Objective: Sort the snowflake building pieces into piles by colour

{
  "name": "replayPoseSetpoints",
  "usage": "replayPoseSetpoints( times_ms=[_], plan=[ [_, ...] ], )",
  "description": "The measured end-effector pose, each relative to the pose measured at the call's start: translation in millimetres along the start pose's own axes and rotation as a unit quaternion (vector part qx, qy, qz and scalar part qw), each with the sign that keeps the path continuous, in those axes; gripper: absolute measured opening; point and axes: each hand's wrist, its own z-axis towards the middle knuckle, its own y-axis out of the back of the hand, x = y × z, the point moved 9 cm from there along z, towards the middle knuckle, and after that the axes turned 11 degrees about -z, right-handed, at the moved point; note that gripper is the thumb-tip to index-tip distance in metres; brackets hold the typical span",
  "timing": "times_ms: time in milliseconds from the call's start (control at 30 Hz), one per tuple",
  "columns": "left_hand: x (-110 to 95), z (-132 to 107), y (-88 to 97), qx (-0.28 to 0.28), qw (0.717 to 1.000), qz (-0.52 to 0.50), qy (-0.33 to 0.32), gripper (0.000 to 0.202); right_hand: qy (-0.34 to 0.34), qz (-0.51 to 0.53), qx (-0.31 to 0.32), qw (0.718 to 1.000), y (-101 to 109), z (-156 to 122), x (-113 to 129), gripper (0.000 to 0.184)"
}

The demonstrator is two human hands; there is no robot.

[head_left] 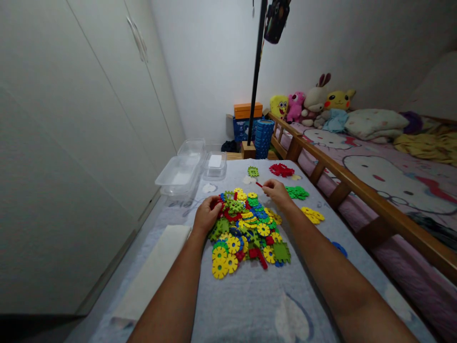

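Note:
A heap of flat plastic gear-shaped pieces (246,228) in yellow, green, red and blue lies on a pale blue cloth-covered surface (257,300). My left hand (207,215) rests at the heap's left edge, fingers curled on a red piece (217,204). My right hand (275,190) hovers past the heap's far right, pinching a small red stick piece (259,184). Sorted piles sit beyond: red pieces (281,169), green pieces (297,192), yellow pieces (312,215), a light green piece (253,171) and some blue pieces (337,247) at the right.
Clear plastic containers (185,174) stand at the far left of the surface. A folded white cloth (157,267) lies at the left. A wooden bed rail (357,190) runs along the right, with plush toys (314,102) beyond. A black pole (256,71) rises behind; white wardrobe doors (89,119) stand left.

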Motion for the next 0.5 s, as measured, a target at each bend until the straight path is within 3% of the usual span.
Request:
replayPoseSetpoints(
  times_ms=[67, 200, 333, 500],
  plan=[
    [1.5, 0.2, -0.4, 0.003, 1.0, 0.004, 0.002, 0.027, -0.08, 0.074, -0.042, 0.993, 18.8, 17.4, -18.0, 0.01],
    [2.5, 0.7, -0.4, 0.006, 1.0, 0.018, 0.001, 0.028, -0.218, 0.147, -0.149, 0.953, 60.3, 44.6, -55.0, 0.02],
    [2.8, 1.2, -0.3, 0.007, 1.0, 0.018, -0.003, 0.027, -0.262, 0.157, -0.2, 0.931, 89.1, 67.9, -73.4, 0.026],
    [3.9, 1.7, -0.6, 0.01, 1.0, 0.028, -0.006, 0.026, -0.273, 0.182, -0.213, 0.92, 97.5, 85.8, -82.5, 0.025]
  ],
)
